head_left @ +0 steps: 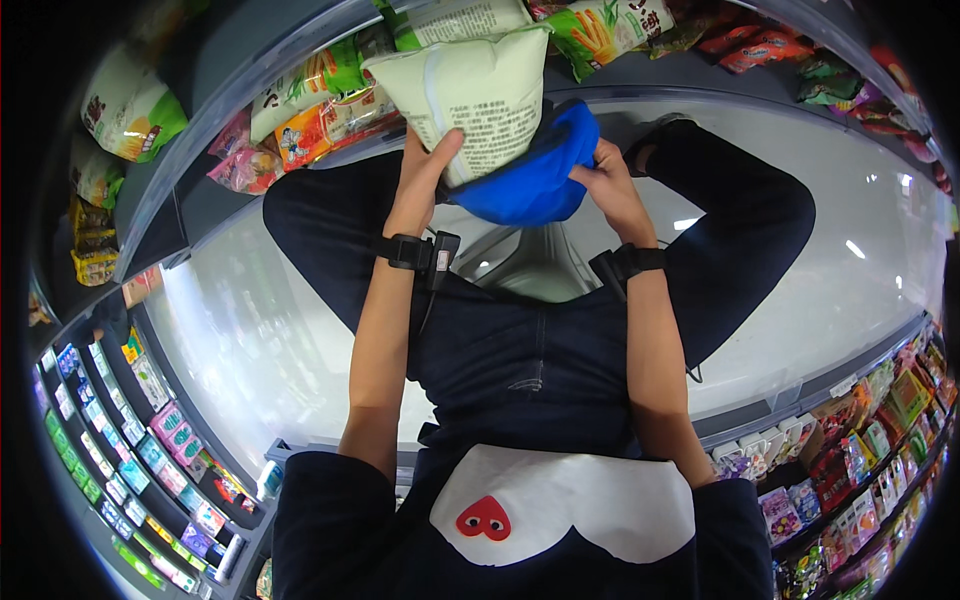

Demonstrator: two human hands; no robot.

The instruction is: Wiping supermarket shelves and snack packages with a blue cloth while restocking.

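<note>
My left hand (pixel 425 175) grips a large pale green snack bag (pixel 470 85) with its thumb across the lower front; the bag's printed back faces me. My right hand (pixel 610 180) is closed on the edge of a bright blue cloth (pixel 520 200), which bunches against the bottom and right side of the bag. Both hands are raised in front of the upper shelf, between my knees. Black devices are strapped on both wrists. The far side of the bag and the fingers behind it are hidden.
A shelf with a clear front lip (pixel 170 190) holds snack bags (pixel 130 110) along the top and left. Shelves of small packs (pixel 160 440) stand at lower left, and more packaged goods (pixel 860 450) at lower right. My bent legs (pixel 740 250) straddle a grey seat (pixel 530 265) on a white floor (pixel 830 280).
</note>
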